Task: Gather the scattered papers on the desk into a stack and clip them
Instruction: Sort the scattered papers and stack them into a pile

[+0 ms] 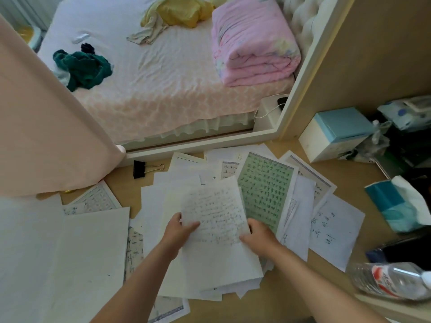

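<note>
A loose stack of white papers (214, 264) is held above the desk, a handwritten sheet (213, 213) on top. My left hand (180, 229) grips the stack's left edge, thumb on the handwritten sheet. My right hand (257, 236) grips its right edge. More sheets lie scattered on the wooden desk (289, 297), among them a green-printed page (265, 190) and a sheet with large ink characters (333, 227). A black binder clip (140, 169) lies on the desk at the back left, apart from the papers.
A white and blue box (335, 134) and a tissue pack (396, 203) stand at the right. A plastic bottle (391, 280) lies at the front right. A large white board (88, 264) and a pink curtain (46, 136) fill the left. A mirror behind shows a bed.
</note>
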`<state>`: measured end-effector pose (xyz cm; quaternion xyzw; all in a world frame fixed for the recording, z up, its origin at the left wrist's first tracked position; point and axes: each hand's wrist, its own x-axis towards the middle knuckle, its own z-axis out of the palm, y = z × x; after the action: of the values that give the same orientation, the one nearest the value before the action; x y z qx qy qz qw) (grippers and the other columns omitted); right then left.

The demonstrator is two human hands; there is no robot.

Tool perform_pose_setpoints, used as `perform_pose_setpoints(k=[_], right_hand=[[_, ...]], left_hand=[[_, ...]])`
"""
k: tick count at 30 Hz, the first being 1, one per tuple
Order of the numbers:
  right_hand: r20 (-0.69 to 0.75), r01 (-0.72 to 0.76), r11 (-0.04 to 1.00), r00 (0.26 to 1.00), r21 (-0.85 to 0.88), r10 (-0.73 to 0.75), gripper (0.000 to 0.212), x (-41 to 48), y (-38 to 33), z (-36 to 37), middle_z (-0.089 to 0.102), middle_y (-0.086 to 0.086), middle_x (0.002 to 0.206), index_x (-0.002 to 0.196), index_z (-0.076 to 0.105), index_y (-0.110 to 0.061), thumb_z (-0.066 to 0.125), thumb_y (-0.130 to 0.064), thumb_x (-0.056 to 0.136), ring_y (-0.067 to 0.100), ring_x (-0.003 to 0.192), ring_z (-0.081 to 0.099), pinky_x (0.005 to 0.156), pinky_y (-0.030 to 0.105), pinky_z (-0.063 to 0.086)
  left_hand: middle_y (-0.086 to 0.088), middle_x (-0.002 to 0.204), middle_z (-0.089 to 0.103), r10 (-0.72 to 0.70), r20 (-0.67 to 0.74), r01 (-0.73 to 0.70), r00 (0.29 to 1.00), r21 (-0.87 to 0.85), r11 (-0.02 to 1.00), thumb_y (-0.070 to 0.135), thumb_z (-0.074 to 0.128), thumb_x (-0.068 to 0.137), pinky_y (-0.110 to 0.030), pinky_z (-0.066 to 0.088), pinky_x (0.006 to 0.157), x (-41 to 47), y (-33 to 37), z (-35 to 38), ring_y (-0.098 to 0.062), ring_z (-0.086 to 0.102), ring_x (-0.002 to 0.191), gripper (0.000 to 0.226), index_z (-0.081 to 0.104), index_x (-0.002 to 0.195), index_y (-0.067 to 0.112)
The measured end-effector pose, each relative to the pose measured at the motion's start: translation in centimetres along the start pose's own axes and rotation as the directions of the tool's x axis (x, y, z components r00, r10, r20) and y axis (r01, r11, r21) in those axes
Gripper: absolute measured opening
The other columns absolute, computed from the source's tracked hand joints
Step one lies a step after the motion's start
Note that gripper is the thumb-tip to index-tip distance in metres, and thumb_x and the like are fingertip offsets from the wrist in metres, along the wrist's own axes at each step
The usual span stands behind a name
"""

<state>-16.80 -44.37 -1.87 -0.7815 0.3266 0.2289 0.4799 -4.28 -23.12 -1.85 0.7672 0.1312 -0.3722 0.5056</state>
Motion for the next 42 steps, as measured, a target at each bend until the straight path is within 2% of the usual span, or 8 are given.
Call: perform_pose_setpoints(k=[4,8,13,18,23,27,34,42], right_hand=[[-0.182,0.02,0.98,0.982,-0.199,-0.057,0.057,0.0,-1.6,2.1,0.042,0.002,0.131,0.137,0.046,-0.027,0.065,-0.041,0.085,0.019,0.122,0.043,0.096,0.034,0.045],[-0.117,-0.117,0.946,0.981,0.302,0.158,0.089,0.1,-3.9,3.5,0.043,0.005,0.145,0.154,0.022,-0.02,0.075,-0.038,0.084,0.026,0.125,0.05,0.093,0.035,0.048],[-0.075,-0.146,0.915,0.98,0.375,0.186,0.016,0.8,-5.0,6.1,0.074,0.004,0.106,0.102,0.07,-0.019,0.073,-0.019,0.086,0.022,0.089,0.071,0.084,0.043,0.06],[-0.439,-0.227,0.946,0.844,0.23,0.309,0.016,1.6,-4.2,6.7,0.069,0.004,0.098,0.097,0.063,-0.02,0.057,-0.013,0.084,0.025,0.083,0.066,0.072,0.04,0.061],[-0.454,-0.323,0.938,0.822,0.126,0.344,0.054,1.7,-5.4,9.6,0.038,0.012,0.129,0.128,0.046,-0.025,0.067,-0.019,0.079,0.035,0.117,0.038,0.087,0.042,0.048],[-0.359,-0.296,0.896,0.839,0.33,0.41,0.073,1.6,-7.1,11.2,0.04,0.013,0.135,0.143,0.03,-0.026,0.066,-0.008,0.082,0.026,0.09,0.053,0.065,0.031,0.049],[-0.384,-0.236,0.971,0.893,0.045,0.234,0.006,1.4,-6.4,11.4,0.07,-0.003,0.09,0.089,0.063,-0.022,0.062,-0.018,0.084,0.019,0.074,0.065,0.078,0.04,0.058],[-0.168,-0.119,0.989,0.977,0.084,0.132,0.018,-0.7,-5.1,8.3,0.073,-0.007,0.095,0.096,0.069,-0.027,0.067,-0.014,0.085,0.017,0.085,0.07,0.078,0.041,0.061]], left_hand=[[-0.005,0.117,0.066,0.058,-0.017,-0.059,0.998,-0.088,0.994,0.007,0.066,0.09,-0.044,0.057,0.088,-1.0,-1.6,-2.7,-0.024,0.067,0.102,0.033,0.056,0.121,0.014],[-0.004,0.116,0.066,0.091,-0.006,-0.091,0.996,-0.158,0.983,0.001,0.061,0.092,-0.042,0.057,0.087,-1.0,-2.5,-5.6,-0.025,0.066,0.104,0.035,0.055,0.123,0.014],[-0.006,0.125,0.059,0.184,-0.141,-0.143,0.973,0.257,0.956,0.013,0.069,0.087,-0.044,0.05,0.097,-0.2,-3.4,-6.3,-0.028,0.056,0.117,0.045,0.051,0.129,0.014],[-0.014,0.154,0.026,0.204,-0.293,0.039,0.934,0.652,0.757,0.033,0.071,0.083,-0.044,0.027,0.116,0.1,-4.8,-7.9,-0.034,0.023,0.142,0.084,0.024,0.15,0.009],[-0.016,0.149,0.024,0.117,-0.323,0.044,0.939,0.451,0.891,0.025,0.075,0.08,-0.042,0.033,0.108,-0.4,-4.3,-7.1,-0.033,0.025,0.138,0.085,0.025,0.147,0.009],[-0.014,0.14,0.042,0.014,-0.22,0.041,0.975,0.244,0.969,0.016,0.075,0.081,-0.038,0.046,0.1,0.1,-4.5,-7.4,-0.031,0.05,0.122,0.071,0.035,0.138,0.008],[-0.004,0.112,0.066,0.076,-0.097,-0.054,0.992,0.212,0.976,0.034,0.048,0.1,-0.041,0.051,0.093,-0.6,-5.4,-9.9,-0.025,0.062,0.106,0.029,0.063,0.113,0.014],[-0.004,0.103,0.065,0.084,-0.041,-0.085,0.996,-0.018,0.996,0.012,0.069,0.089,-0.026,0.053,0.066,1.3,-5.1,-12.2,-0.018,0.065,0.086,0.038,0.048,0.117,0.023]])
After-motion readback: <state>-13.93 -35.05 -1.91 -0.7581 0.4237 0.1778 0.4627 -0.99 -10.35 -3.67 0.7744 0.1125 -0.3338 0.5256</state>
